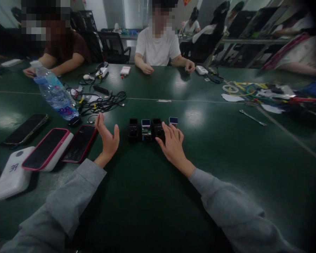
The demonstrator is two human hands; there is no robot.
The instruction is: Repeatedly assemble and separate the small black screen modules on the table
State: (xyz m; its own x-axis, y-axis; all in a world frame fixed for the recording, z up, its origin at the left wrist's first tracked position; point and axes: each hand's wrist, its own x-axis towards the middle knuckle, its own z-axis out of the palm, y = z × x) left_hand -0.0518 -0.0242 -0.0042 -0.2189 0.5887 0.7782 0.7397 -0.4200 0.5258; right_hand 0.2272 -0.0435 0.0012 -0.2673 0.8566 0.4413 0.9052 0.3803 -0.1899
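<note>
My left hand (107, 140) is raised beside the row of devices, open, thumb and fingers apart, with nothing in it. A black box-shaped device (133, 130) stands nearest to it. Right of that device is a small green circuit board (146, 134) with a little screen at its top. A second black device (157, 127) comes after the board. My right hand (172, 142) reaches over this device's right side, fingers spread and thumb at its lower edge; whether they touch is unclear. Beyond its fingertips shows another small screen (173, 120), its lower part hidden by the hand.
Left are phones (80, 144), a pink-edged phone (47, 149), a white power bank (14, 172) and plastic bottles (56, 95). Black cables (107, 102) lie behind my left hand. At right lie a wrench (252, 117) and tangled wires (274, 92). Co-workers (158, 49) sit opposite.
</note>
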